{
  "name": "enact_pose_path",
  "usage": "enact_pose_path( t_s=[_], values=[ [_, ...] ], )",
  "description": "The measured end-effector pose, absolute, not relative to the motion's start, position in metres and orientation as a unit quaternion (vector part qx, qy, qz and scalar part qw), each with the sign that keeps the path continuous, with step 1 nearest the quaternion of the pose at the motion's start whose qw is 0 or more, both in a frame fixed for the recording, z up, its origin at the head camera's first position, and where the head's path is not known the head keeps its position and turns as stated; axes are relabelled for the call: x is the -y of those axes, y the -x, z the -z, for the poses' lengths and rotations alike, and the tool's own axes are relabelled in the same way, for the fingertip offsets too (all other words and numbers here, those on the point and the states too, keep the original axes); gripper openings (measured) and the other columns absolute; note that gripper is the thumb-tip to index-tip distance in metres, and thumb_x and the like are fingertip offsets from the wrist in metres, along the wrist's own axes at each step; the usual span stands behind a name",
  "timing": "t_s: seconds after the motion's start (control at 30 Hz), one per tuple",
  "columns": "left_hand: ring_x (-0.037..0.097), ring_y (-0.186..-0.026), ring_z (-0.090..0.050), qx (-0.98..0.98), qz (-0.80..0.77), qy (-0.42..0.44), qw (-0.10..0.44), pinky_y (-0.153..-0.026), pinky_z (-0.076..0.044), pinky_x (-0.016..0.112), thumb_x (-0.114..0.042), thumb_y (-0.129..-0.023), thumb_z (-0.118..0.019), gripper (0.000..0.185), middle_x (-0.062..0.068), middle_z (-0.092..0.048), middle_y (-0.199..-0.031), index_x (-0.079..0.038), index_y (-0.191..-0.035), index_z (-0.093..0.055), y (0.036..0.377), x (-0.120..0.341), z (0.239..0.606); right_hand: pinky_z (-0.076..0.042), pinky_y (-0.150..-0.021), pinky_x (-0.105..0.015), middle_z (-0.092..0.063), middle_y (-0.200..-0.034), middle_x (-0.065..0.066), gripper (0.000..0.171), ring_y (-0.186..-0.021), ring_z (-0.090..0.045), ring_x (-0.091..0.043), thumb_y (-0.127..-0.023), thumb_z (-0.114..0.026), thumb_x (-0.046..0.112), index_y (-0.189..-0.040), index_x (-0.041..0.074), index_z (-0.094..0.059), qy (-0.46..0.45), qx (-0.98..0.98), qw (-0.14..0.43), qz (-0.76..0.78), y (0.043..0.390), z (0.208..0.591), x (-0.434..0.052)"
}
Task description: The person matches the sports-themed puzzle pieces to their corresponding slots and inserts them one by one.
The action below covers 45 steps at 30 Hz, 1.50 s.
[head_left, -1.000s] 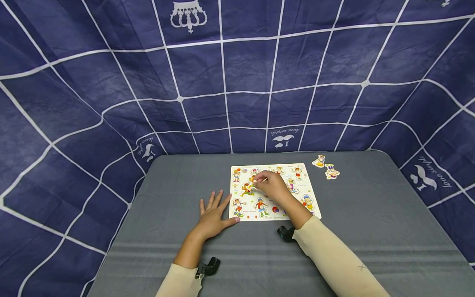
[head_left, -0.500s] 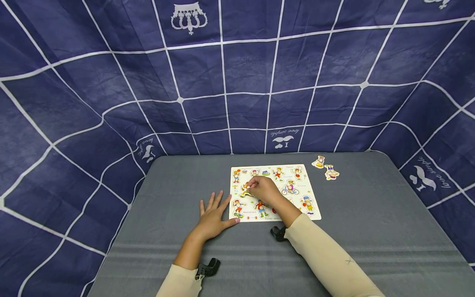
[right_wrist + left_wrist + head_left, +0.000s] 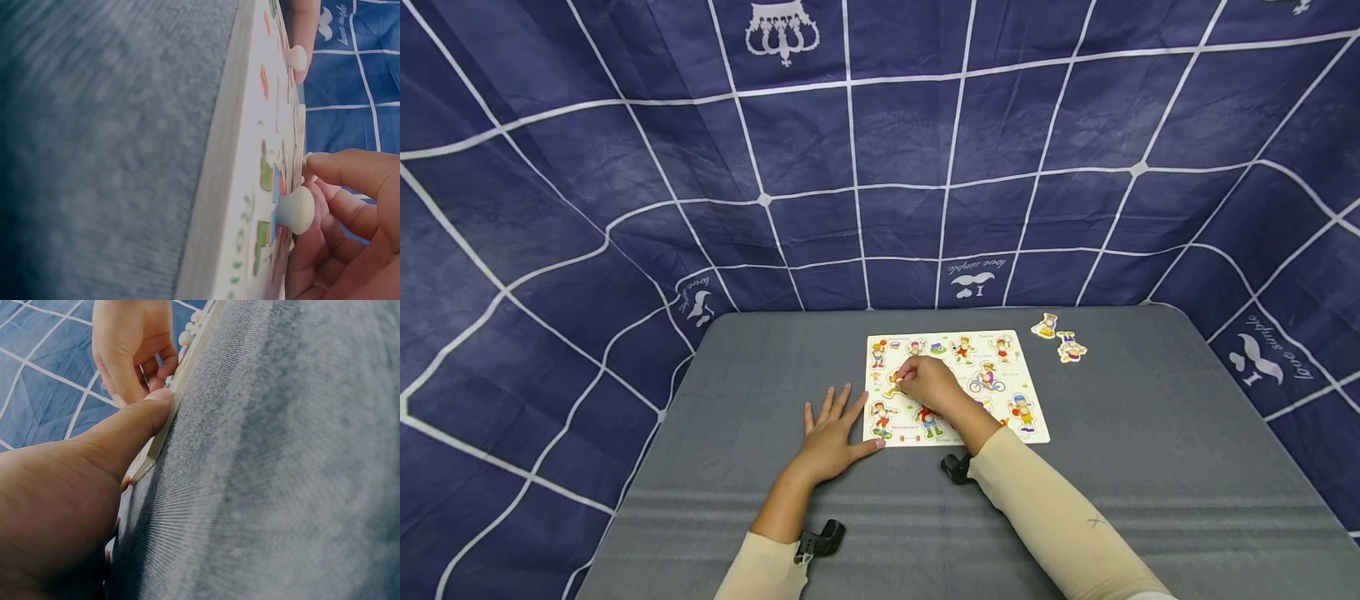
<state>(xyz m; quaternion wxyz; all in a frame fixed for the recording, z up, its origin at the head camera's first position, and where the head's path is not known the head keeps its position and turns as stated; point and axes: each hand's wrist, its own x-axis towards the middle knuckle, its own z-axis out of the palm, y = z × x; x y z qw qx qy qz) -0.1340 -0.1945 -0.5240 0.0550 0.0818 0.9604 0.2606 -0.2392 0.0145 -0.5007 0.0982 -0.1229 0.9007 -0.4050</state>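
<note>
A wooden peg puzzle board [image 3: 1018, 375] printed with sporting figures lies on the grey table. My right hand [image 3: 931, 383] is over its left half and pinches the knob of a yellow-and-red running-figure puzzle piece [image 3: 892, 387]. In the right wrist view, the thumb and a finger are on that knob, and the piece [image 3: 300, 134] stands slightly proud of the board. Part of it is hidden by the fingers. My left hand [image 3: 830, 448] lies with fingers spread beside the board, its thumb [image 3: 147, 415] resting on the near left corner.
Two loose puzzle pieces, one orange and white [image 3: 1044, 326] and one with purple [image 3: 1071, 347], lie right of the board. Other knobbed figures sit in the board, such as the roller skater [image 3: 929, 422]. A blue gridded curtain [image 3: 895, 225] hangs around the table.
My right hand has moved left and slightly nearer with the puzzle piece, to the board's left-middle area, then shifted only a little. The left hand has stayed still.
</note>
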Motion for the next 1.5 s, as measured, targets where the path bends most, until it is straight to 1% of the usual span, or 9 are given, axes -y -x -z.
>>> enact_pose_path(
  t_s=[0.13, 0.33, 0.6, 0.8, 1.0, 1.13, 1.33, 1.5],
  values=[
    [0.040, -0.159, -0.004, -0.961, -0.259, -0.080, 0.060, -0.120, 0.007, 0.071, -0.063, -0.086, -0.070, 0.091, 0.012, -0.018, -0.170, -0.024, -0.160, -0.034, 0.134, 0.195, 0.524, -0.045, -0.066, -0.026, -0.066, -0.079, 0.001, 0.005, -0.068, -0.056, -0.012, -0.088, -0.076, 0.017, -0.088, 0.014, -0.072, 0.121, -0.900, 0.104, 0.406, 0.240, 0.500, -0.014],
    [0.036, -0.159, -0.001, -0.962, -0.254, -0.077, 0.066, -0.121, 0.009, 0.069, -0.066, -0.086, -0.068, 0.092, 0.009, -0.016, -0.171, -0.027, -0.160, -0.032, 0.136, 0.195, 0.524, -0.044, -0.067, -0.026, -0.066, -0.078, 0.002, 0.004, -0.068, -0.056, -0.011, -0.088, -0.076, 0.017, -0.087, 0.016, -0.072, 0.116, -0.908, 0.098, 0.390, 0.241, 0.500, -0.013],
    [0.038, -0.159, -0.001, -0.960, -0.260, -0.079, 0.064, -0.120, 0.010, 0.070, -0.066, -0.086, -0.068, 0.092, 0.009, -0.016, -0.171, -0.026, -0.160, -0.033, 0.136, 0.195, 0.524, -0.043, -0.070, -0.028, -0.065, -0.076, 0.004, 0.005, -0.069, -0.056, -0.011, -0.089, -0.075, 0.019, -0.087, 0.016, -0.072, 0.114, -0.919, 0.096, 0.365, 0.240, 0.499, -0.013],
    [0.036, -0.159, 0.001, -0.960, -0.259, -0.076, 0.076, -0.120, 0.011, 0.069, -0.068, -0.086, -0.066, 0.092, 0.008, -0.014, -0.171, -0.028, -0.161, -0.031, 0.136, 0.195, 0.526, -0.044, -0.070, -0.027, -0.067, -0.077, 0.004, 0.007, -0.068, -0.056, -0.011, -0.089, -0.077, 0.022, -0.085, 0.018, -0.073, 0.092, -0.918, 0.110, 0.369, 0.240, 0.500, -0.012],
    [0.037, -0.159, 0.000, -0.959, -0.263, -0.075, 0.073, -0.120, 0.011, 0.069, -0.068, -0.086, -0.066, 0.092, 0.009, -0.015, -0.171, -0.028, -0.161, -0.031, 0.137, 0.196, 0.527, -0.044, -0.070, -0.027, -0.068, -0.078, 0.003, 0.007, -0.069, -0.057, -0.011, -0.088, -0.077, 0.021, -0.086, 0.017, -0.073, 0.093, -0.917, 0.107, 0.373, 0.239, 0.498, -0.013],
    [0.037, -0.159, 0.001, -0.959, -0.262, -0.074, 0.074, -0.120, 0.012, 0.069, -0.067, -0.086, -0.067, 0.092, 0.009, -0.014, -0.171, -0.028, -0.161, -0.031, 0.136, 0.196, 0.526, -0.044, -0.070, -0.027, -0.066, -0.081, 0.002, 0.004, -0.071, -0.057, -0.012, -0.089, -0.075, 0.019, -0.091, 0.015, -0.073, 0.101, -0.912, 0.113, 0.382, 0.239, 0.496, -0.014],
    [0.037, -0.159, 0.001, -0.959, -0.263, -0.073, 0.073, -0.120, 0.011, 0.070, -0.067, -0.086, -0.067, 0.092, 0.009, -0.015, -0.171, -0.027, -0.161, -0.031, 0.136, 0.196, 0.525, -0.045, -0.070, -0.026, -0.064, -0.087, 0.000, 0.015, -0.075, -0.056, -0.014, -0.090, -0.075, 0.020, -0.104, 0.014, -0.072, 0.094, -0.892, 0.145, 0.417, 0.237, 0.492, -0.018],
    [0.037, -0.159, 0.000, -0.960, -0.261, -0.076, 0.073, -0.120, 0.011, 0.070, -0.067, -0.086, -0.067, 0.092, 0.009, -0.015, -0.171, -0.027, -0.161, -0.031, 0.137, 0.195, 0.527, -0.049, -0.075, -0.026, -0.066, -0.097, -0.002, 0.021, -0.083, -0.059, -0.015, -0.094, -0.071, 0.021, -0.113, 0.011, -0.071, 0.099, -0.865, 0.175, 0.460, 0.233, 0.491, -0.026]
  ],
)
